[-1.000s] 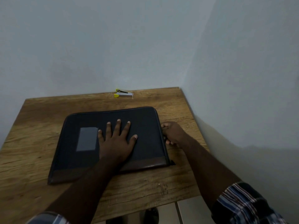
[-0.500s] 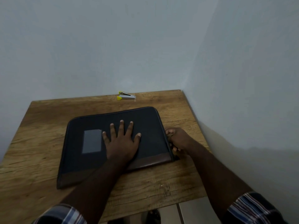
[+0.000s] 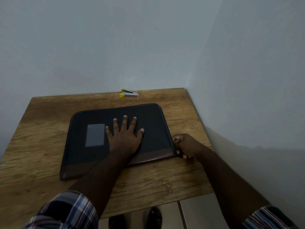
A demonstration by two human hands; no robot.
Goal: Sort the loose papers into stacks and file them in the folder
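Folder pinned to table by spread-fingered left hand, zip end pinched by right hand; zip jam likely if pulled w/ slack.

One view only — worn on the head, looking forward and steeply down past both forearms. Wide-angle, close above the left hand and right hand, with the table beneath them and walls beyond — floor glimpsed nearer than the wrists.
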